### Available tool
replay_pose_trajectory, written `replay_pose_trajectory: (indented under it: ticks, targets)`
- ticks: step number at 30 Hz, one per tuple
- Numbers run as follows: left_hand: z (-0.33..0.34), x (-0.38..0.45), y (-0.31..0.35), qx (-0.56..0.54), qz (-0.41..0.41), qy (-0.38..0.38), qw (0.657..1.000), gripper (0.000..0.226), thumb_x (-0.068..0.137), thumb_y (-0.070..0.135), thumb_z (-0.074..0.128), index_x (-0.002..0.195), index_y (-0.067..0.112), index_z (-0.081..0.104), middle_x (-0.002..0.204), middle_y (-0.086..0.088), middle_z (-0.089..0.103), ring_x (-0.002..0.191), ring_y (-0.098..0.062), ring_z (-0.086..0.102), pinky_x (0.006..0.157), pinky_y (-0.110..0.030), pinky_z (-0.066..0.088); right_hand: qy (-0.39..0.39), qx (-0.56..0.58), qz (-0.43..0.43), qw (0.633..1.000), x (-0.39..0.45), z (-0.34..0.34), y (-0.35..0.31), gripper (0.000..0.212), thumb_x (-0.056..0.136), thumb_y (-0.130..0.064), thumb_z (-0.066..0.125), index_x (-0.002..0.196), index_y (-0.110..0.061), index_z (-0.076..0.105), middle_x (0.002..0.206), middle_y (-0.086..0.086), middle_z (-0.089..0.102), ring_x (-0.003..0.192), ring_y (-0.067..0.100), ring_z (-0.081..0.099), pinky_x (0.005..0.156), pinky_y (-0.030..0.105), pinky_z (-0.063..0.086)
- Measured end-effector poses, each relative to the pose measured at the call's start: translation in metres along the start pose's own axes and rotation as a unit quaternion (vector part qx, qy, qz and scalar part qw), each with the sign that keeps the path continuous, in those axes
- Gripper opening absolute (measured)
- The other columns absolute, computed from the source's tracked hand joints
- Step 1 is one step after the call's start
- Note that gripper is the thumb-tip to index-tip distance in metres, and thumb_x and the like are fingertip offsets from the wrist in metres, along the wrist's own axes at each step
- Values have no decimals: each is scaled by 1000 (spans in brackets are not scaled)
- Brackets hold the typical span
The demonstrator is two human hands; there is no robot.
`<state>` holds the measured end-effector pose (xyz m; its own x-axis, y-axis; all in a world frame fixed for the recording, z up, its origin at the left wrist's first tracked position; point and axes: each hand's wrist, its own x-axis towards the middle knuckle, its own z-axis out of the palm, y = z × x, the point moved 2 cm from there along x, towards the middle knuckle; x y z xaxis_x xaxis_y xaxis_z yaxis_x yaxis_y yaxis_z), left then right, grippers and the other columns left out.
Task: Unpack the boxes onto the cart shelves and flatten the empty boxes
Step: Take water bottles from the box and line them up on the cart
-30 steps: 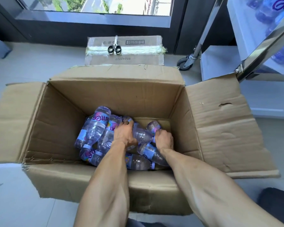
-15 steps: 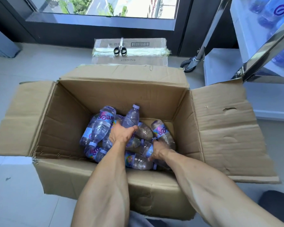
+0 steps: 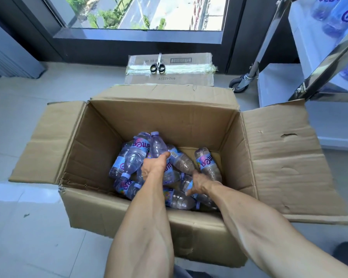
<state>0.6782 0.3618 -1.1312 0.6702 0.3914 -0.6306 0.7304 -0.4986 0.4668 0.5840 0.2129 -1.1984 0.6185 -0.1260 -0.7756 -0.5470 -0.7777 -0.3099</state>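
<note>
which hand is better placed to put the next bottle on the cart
Right, probably. The cart stands on the right, and the right hand already grips a bottle in the open box.

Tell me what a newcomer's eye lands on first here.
First, the big open cardboard box on the floor, flaps spread, with a heap of purple-labelled water bottles at its bottom. Both bare arms reach in: the left hand holds an upright bottle, the right hand grips one lying lower in the pile. Behind it, black-handled scissors lie on a taped, closed box by the window.
</note>
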Motion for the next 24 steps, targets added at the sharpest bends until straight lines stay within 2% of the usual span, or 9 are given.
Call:
replay_pose_trajectory:
  ticks: [3, 5, 7, 10, 12, 14, 17, 20, 24]
  targets:
    - [-1, -4, -5, -2, -3, 0, 1000, 100, 58, 62, 80, 137, 9, 49, 134, -16, 58, 123, -34, 54, 102, -40, 43, 24, -32, 6, 999, -7, -4, -5, 101, 68, -39, 87, 147, -8, 32, 132, 15, 59, 120, 31, 58, 94, 33, 47]
    - [1, -7, -7, 13, 10, 3, 1000, 100, 58, 61, 81, 137, 9, 49, 135, -14, 57, 124, -33, 54, 103, -40, 43, 32, -45, 6, 998, -13, -3, -11, 78, 67, -36, 87, 132, -9, 53, 125, 12, 64, 113, 28, 62, 86, 31, 50]
    - [6, -10, -9, 34, 24, 1, 999, 98, 58, 61, 81, 134, 9, 52, 134, -13, 58, 124, -32, 54, 101, -38, 43, 42, -17, 19, 999, -16, 2, -13, 61, 71, -28, 81, 125, -9, 59, 124, 12, 64, 111, 28, 63, 83, 29, 51]
    - [15, -9, -15, 55, 26, -4, 998, 95, 55, 62, 81, 131, 10, 56, 130, -11, 62, 121, -31, 57, 96, -37, 45, 71, 71, 23, 995, -16, 12, -10, 75, 74, -24, 73, 140, -14, 41, 124, 14, 60, 115, 32, 60, 93, 34, 50]
    - [18, -7, -23, 57, 21, -9, 998, 94, 54, 60, 82, 129, 10, 57, 127, -11, 64, 118, -30, 59, 95, -36, 47, 105, 102, 6, 989, -16, 14, -7, 89, 73, -29, 73, 149, -28, 25, 118, 13, 62, 112, 33, 60, 94, 37, 51]
    - [19, -4, -30, 48, 8, -17, 999, 93, 53, 58, 83, 128, 9, 58, 125, -11, 65, 114, -30, 61, 91, -34, 49, 146, 123, -3, 982, -18, 11, -7, 95, 69, -34, 75, 148, -37, 22, 118, 13, 61, 111, 33, 60, 92, 37, 51]
    - [18, 0, -34, 51, -10, -19, 998, 98, 53, 60, 82, 131, 6, 56, 127, -14, 62, 115, -33, 59, 88, -34, 47, 228, 183, 9, 956, -23, -2, -12, 86, 62, -44, 80, 137, -30, 40, 120, 14, 58, 111, 35, 59, 91, 37, 50]
    - [21, 2, -30, 58, -13, -27, 998, 96, 53, 61, 82, 128, 5, 58, 124, -14, 64, 111, -34, 60, 92, -37, 51, 290, 226, 30, 929, -25, -17, -19, 87, 61, -53, 81, 132, -19, 45, 120, 14, 61, 115, 34, 55, 95, 39, 47]
    - [23, 2, -27, 60, -11, -10, 998, 96, 56, 61, 80, 130, 5, 57, 128, -16, 61, 118, -36, 56, 99, -43, 48, 339, 401, 106, 844, -32, -43, -23, 85, 61, -50, 83, 134, -27, 45, 116, 14, 65, 111, 35, 60, 87, 36, 47]
